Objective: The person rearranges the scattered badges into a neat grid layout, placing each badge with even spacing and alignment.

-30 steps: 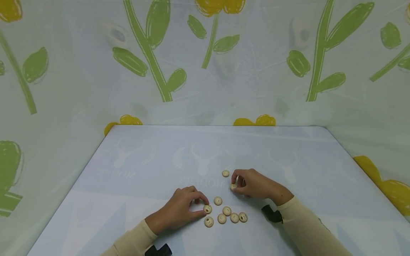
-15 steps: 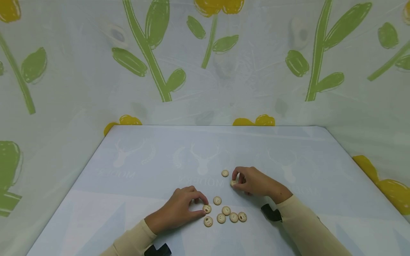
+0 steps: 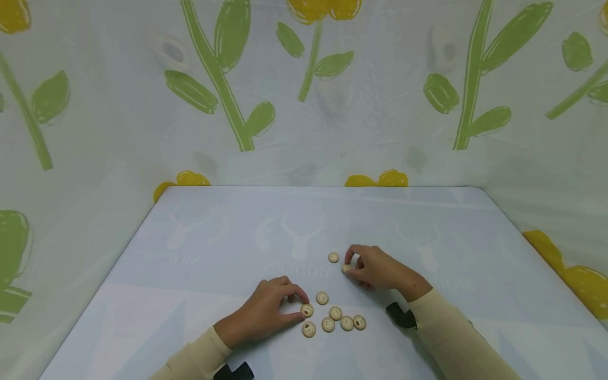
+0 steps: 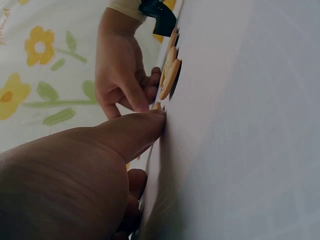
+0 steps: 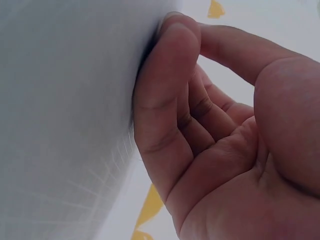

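Pinching wooden btn [image 3: 307,310] on table [image 3: 142,306] w/ L hand [image 3: 266,306]; pinching 2nd btn [image 3: 345,268] w/ R hand [image 3: 380,269], approx 1–2 o'clock from L hand's. Also at 10 o'clock from 2nd: loose btn [image 3: 334,257].

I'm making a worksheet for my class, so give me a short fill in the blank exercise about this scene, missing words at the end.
Of the left hand and the right hand, the ____ one is nearer the far edge of the table.
Counting those at the hands, the head view shows ____ round pieces.
The leaves printed on the backdrop are ____.

Missing words: right; nine; green.
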Demonstrator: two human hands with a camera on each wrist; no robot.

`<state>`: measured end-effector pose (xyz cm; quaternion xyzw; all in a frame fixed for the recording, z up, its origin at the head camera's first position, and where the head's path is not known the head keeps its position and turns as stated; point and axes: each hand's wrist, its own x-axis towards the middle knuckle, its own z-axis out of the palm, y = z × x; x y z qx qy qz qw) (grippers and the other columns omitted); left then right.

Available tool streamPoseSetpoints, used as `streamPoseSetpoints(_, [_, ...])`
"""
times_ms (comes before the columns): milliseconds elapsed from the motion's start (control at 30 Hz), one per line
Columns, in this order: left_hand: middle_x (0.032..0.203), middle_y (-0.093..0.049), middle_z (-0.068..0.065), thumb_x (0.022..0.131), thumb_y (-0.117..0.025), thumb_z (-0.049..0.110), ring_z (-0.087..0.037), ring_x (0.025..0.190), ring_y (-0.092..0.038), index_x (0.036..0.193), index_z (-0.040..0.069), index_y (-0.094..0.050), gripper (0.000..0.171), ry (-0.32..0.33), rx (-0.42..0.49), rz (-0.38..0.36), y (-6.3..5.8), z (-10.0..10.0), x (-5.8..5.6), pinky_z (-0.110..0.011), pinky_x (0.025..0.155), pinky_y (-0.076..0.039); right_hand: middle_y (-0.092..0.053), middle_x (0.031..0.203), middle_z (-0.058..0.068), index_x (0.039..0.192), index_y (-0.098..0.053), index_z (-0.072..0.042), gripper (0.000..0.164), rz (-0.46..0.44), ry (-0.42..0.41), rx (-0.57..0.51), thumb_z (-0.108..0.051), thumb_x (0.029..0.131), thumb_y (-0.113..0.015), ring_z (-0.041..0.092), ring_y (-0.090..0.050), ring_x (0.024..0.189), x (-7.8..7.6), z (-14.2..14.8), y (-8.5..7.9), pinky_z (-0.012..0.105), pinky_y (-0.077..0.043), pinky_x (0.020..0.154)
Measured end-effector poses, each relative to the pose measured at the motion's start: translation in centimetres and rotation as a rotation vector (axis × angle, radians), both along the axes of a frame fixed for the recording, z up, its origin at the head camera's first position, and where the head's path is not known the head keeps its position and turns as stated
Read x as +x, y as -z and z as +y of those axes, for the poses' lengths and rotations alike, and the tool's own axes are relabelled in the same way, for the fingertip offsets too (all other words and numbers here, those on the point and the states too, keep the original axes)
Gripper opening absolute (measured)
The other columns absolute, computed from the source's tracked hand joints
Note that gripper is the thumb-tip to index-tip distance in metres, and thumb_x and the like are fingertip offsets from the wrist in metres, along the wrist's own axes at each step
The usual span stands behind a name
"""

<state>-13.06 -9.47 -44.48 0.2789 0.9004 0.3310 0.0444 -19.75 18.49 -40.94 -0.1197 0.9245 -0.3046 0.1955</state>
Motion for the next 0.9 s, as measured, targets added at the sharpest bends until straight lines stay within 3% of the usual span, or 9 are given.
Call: streamPoseSetpoints(900, [0.092, -0.059, 0.017, 0.083, -0.081, 0.034, 0.001, 0.089, -0.051, 0.102, 0.034, -0.071, 0.021, 0.01, 0.004, 0.006, -0.1, 0.02, 0.07, -0.028, 0.079, -0.035, -0.063, 0.063, 0.008, 0.11, -0.055, -0.012, 0.018, -0.04, 0.131, -0.013, -0.017, 0.096, -0.066, 0.019, -0.06, 0.048, -0.69, -0.24, 0.63, 0.03, -0.051, 0.049])
